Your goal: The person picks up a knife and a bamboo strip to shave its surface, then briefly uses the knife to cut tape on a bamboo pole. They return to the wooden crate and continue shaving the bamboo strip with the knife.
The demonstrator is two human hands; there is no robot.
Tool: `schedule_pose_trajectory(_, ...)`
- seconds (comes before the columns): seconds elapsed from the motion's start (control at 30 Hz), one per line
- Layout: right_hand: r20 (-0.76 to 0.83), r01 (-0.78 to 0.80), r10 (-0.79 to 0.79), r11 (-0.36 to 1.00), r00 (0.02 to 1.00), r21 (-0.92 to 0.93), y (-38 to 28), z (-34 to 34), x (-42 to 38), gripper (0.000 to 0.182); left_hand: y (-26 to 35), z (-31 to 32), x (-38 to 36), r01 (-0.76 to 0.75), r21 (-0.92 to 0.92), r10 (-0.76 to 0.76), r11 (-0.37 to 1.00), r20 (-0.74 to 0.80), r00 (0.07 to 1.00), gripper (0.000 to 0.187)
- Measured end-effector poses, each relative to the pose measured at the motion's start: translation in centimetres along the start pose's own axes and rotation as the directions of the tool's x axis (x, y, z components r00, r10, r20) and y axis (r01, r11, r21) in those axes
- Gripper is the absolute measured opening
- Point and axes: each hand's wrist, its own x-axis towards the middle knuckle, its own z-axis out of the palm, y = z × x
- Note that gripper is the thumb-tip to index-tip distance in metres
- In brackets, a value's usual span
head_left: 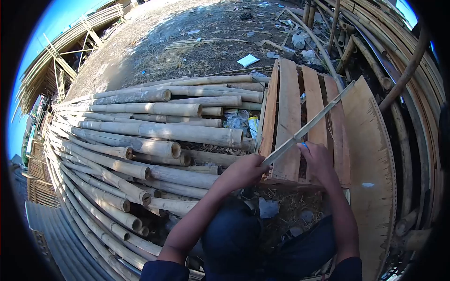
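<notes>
A long thin strip (323,112) slants up to the right over a slatted wooden crate (287,107). My left hand (246,172) is closed round the strip's lower end, near the crate's front left corner. Farther along, my right hand (317,160) is beside the strip over the crate's front slats, its fingers pinched on a small blue object (304,145). What that object is cannot be made out. A thin dark line crosses the strip near my right hand.
Many bamboo poles (187,132) lie stacked at the left, their cut ends toward the crate. A curved brown board (370,187) stands right of the crate. More bamboo poles (405,136) lean at the far right. Litter and a white piece (248,60) lie on the ground ahead.
</notes>
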Motion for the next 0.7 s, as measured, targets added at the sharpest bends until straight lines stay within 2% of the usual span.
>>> schedule_pose_trajectory(0.07, -0.155, -0.119, 0.112, 0.992, 0.982, -0.041, 3.9, -0.2, 2.0, 0.053, 0.0, 0.1, -0.3, -0.02, -0.004, 0.02, 1.0, -0.023, 1.0, 0.035)
schedule_pose_trajectory(0.1, -0.152, -0.1, 0.092, 0.994, 0.984, -0.046, 4.4, -0.7, 2.3, 0.053, 0.1, 0.2, -0.4, -0.035, 0.019, 0.036, 0.999, -0.049, 0.998, 0.036)
schedule_pose_trajectory(0.17, -0.163, -0.195, 0.184, 0.979, 0.969, -0.053, 4.9, -1.4, 2.1, 0.053, 0.9, 0.0, -0.6, -0.017, 0.037, 0.019, 0.999, -0.05, 0.999, 0.039)
schedule_pose_trajectory(0.23, -0.029, -0.164, 0.168, 0.981, 0.985, 0.099, 1.3, -1.8, 0.4, 0.052, 0.4, 0.3, -0.1, -0.04, 0.073, 0.045, 0.997, -0.073, 0.996, 0.04)
schedule_pose_trajectory(0.3, 0.075, -0.09, 0.074, 0.968, 0.994, 0.234, -1.2, -0.6, -1.4, 0.051, 0.6, 0.3, -0.1, -0.04, 0.1, 0.048, 0.994, -0.08, 0.996, 0.041)
schedule_pose_trajectory(0.33, 0.078, -0.079, 0.062, 0.968, 0.995, 0.237, -2.6, -0.2, -2.0, 0.051, 1.0, 0.1, -0.3, -0.033, 0.101, 0.042, 0.994, -0.092, 0.995, 0.041)
schedule_pose_trajectory(0.4, 0.158, -0.062, 0.022, 0.966, 0.987, 0.252, -4.4, 0.2, -3.0, 0.052, 1.8, -0.2, -0.5, 0.028, 0.03, -0.028, 0.999, -0.001, 1.0, 0.032)
schedule_pose_trajectory(0.43, 0.163, -0.064, 0.022, 0.965, 0.986, 0.256, -4.3, 0.4, -3.0, 0.052, 1.5, -0.1, -0.5, 0.0, 0.044, 0.001, 0.999, -0.025, 1.0, 0.031)
schedule_pose_trajectory(0.5, 0.048, -0.007, -0.002, 0.981, 0.999, 0.195, -3.1, 0.6, -2.2, 0.052, 1.0, 0.3, -0.5, -0.029, 0.069, 0.032, 0.997, -0.044, 0.999, 0.035)
schedule_pose_trajectory(0.57, -0.113, -0.043, 0.062, 0.985, 0.992, 0.168, 0.1, 0.7, -0.4, 0.053, 0.6, 0.5, -0.4, -0.06, 0.099, 0.068, 0.993, -0.073, 0.995, 0.04)
schedule_pose_trajectory(0.6, -0.116, -0.038, 0.059, 0.984, 0.991, 0.171, 2.6, 0.6, 0.8, 0.053, 0.6, 0.7, -0.4, -0.068, 0.09, 0.075, 0.994, -0.073, 0.995, 0.04)
schedule_pose_trajectory(0.63, -0.108, -0.117, 0.145, 0.966, 0.984, 0.229, 5.5, 0.3, 2.1, 0.053, 0.6, 0.8, -0.3, -0.079, 0.082, 0.085, 0.994, -0.074, 0.994, 0.04)
schedule_pose_trajectory(0.67, -0.095, -0.194, 0.229, 0.939, 0.969, 0.284, 6.8, 0.1, 2.8, 0.053, 0.5, 0.9, -0.2, -0.082, 0.087, 0.089, 0.993, -0.077, 0.993, 0.04)
schedule_pose_trajectory(0.7, -0.1, -0.187, 0.223, 0.94, 0.97, 0.284, 6.6, 0.1, 2.7, 0.053, 0.4, 1.0, 0.0, -0.074, 0.097, 0.082, 0.993, -0.079, 0.994, 0.04)
